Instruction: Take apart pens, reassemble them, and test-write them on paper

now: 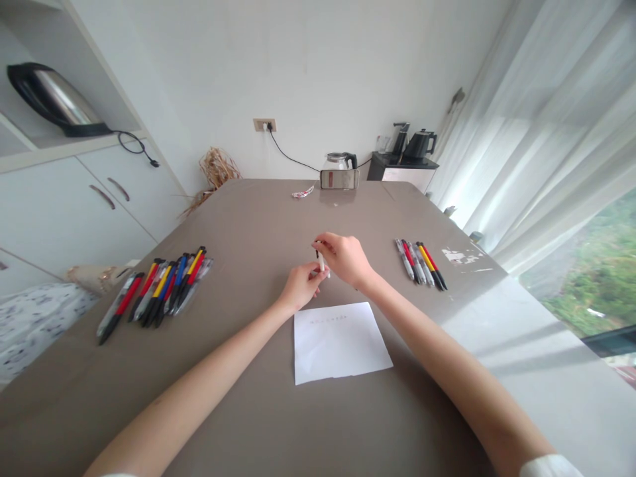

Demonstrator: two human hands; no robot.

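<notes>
In front of me, beyond the sheet, my left hand (pixel 301 286) is closed around a slim pen (pixel 320 262) with a pale body and a dark upper part. Above it, my right hand (pixel 342 255) pinches the dark upper end between thumb and fingertips. Whether that end is a separate piece, I cannot tell. Near my wrists lies a white sheet of paper (pixel 340 344) with one faint line of handwriting along its top. Fingers hide part of the pen.
Many red, yellow, blue and clear pens (pixel 161 288) are grouped at the left. A smaller row of pens (pixel 421 264) lies at the right. At the far edge stand a phone (pixel 339 179), a glass pot (pixel 335 161) and a small patterned item (pixel 303 193).
</notes>
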